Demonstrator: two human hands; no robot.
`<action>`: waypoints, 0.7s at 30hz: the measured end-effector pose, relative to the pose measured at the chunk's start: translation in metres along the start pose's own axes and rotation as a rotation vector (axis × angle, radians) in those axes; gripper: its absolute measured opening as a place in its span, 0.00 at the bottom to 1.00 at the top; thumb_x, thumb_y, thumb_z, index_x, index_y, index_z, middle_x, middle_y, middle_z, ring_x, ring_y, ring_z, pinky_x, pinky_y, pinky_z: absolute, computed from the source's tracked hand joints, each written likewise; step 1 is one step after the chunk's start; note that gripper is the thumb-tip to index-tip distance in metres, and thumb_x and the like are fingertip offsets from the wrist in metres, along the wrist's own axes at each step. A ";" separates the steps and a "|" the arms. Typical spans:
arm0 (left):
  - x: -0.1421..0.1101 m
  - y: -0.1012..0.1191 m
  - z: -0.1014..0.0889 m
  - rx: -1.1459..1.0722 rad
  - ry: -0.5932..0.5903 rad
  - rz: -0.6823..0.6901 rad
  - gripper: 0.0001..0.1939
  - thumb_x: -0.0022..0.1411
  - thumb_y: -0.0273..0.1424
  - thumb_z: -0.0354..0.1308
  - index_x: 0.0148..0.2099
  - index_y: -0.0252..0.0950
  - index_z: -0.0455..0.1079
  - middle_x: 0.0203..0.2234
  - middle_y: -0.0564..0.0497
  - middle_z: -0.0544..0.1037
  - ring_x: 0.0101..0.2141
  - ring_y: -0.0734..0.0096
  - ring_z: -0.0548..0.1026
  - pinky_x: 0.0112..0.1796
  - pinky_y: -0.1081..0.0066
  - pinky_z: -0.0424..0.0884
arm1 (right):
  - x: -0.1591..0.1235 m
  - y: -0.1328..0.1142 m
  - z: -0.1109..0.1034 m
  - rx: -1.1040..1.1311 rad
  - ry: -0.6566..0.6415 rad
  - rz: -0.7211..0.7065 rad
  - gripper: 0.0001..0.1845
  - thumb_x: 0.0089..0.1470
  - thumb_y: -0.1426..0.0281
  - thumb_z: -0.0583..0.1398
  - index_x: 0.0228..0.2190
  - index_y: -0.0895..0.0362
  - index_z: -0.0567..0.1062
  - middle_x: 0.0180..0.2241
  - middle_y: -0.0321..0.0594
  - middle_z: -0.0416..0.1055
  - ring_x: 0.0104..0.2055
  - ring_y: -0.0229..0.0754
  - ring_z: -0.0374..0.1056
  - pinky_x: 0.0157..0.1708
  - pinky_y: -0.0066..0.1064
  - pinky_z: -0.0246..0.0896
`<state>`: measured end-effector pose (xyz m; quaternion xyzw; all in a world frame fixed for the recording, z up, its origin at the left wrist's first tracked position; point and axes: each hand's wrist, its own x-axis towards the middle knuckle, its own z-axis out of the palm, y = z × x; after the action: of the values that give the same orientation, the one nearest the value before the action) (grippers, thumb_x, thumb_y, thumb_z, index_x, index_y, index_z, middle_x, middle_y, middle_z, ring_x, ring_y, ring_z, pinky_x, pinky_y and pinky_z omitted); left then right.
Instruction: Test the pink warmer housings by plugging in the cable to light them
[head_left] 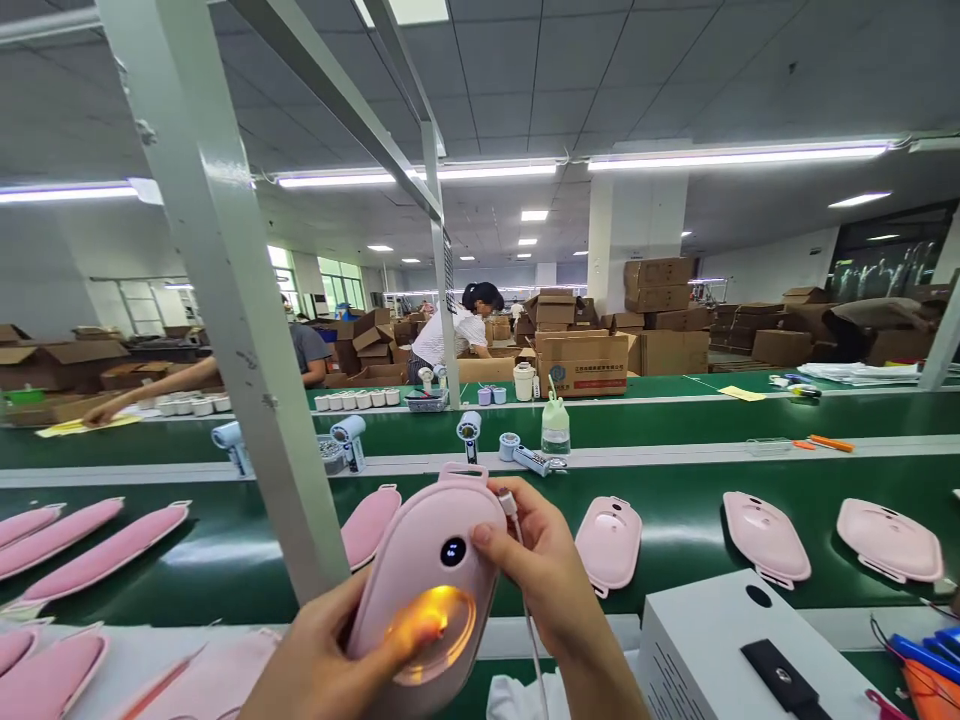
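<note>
A pink oval device (420,525) with a loop at its top is held up in front of me. Its small round black display (453,551) is lit, and an orange ring glows low on its face. My left hand (322,650) grips the lower left side, with the thumb lying across the glowing ring. At the upper right edge, my right hand (547,565) has its thumb on the device. A white charging cable (508,503) is pinched in its fingers, plug end up, beside the device and apart from it as far as I can see.
Pink oval shells (609,543) lie along the green conveyor belt (675,600). A white box (750,640) stands at front right, a metal post (255,300) at left. Handheld fans (469,432) and a bottle (556,425) stand behind. Co-workers (450,335) are across the line.
</note>
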<state>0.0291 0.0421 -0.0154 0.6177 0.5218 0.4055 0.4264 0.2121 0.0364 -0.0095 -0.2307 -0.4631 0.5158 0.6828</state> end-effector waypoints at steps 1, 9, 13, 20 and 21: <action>0.006 0.004 0.002 0.003 -0.031 0.012 0.26 0.31 0.50 0.71 0.36 0.44 0.80 0.27 0.48 0.83 0.30 0.46 0.79 0.29 0.61 0.78 | 0.002 0.002 -0.002 -0.019 0.023 -0.012 0.16 0.45 0.67 0.69 0.38 0.56 0.76 0.33 0.36 0.75 0.35 0.39 0.67 0.37 0.27 0.61; 0.089 0.027 0.000 0.110 -0.031 0.193 0.26 0.57 0.43 0.61 0.56 0.39 0.68 0.58 0.45 0.70 0.58 0.58 0.66 0.59 0.58 0.60 | 0.019 0.013 -0.031 -0.169 0.432 -0.165 0.28 0.45 0.62 0.68 0.44 0.53 0.62 0.25 0.30 0.72 0.26 0.37 0.66 0.27 0.26 0.59; 0.151 0.014 0.005 0.431 0.118 0.090 0.19 0.63 0.32 0.59 0.56 0.34 0.67 0.57 0.43 0.68 0.58 0.54 0.64 0.58 0.46 0.58 | 0.031 0.021 -0.058 -0.188 0.604 -0.198 0.32 0.42 0.59 0.69 0.43 0.52 0.60 0.24 0.28 0.69 0.27 0.39 0.66 0.28 0.28 0.59; 0.205 -0.057 0.008 0.713 0.384 -0.261 0.20 0.61 0.31 0.61 0.55 0.34 0.67 0.61 0.43 0.62 0.62 0.46 0.55 0.59 0.39 0.49 | 0.037 0.039 -0.076 -0.274 0.662 -0.178 0.27 0.44 0.62 0.68 0.41 0.53 0.61 0.22 0.28 0.68 0.26 0.41 0.68 0.27 0.29 0.60; 0.208 -0.068 0.007 0.705 0.413 -0.281 0.21 0.60 0.31 0.61 0.56 0.35 0.66 0.62 0.42 0.60 0.62 0.45 0.53 0.58 0.38 0.49 | 0.038 0.042 -0.077 -0.281 0.657 -0.173 0.26 0.43 0.63 0.68 0.40 0.53 0.61 0.21 0.28 0.68 0.25 0.41 0.68 0.26 0.30 0.60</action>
<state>0.0420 0.2536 -0.0701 0.5545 0.7817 0.2557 0.1270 0.2605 0.0989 -0.0633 -0.4354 -0.3033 0.2859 0.7979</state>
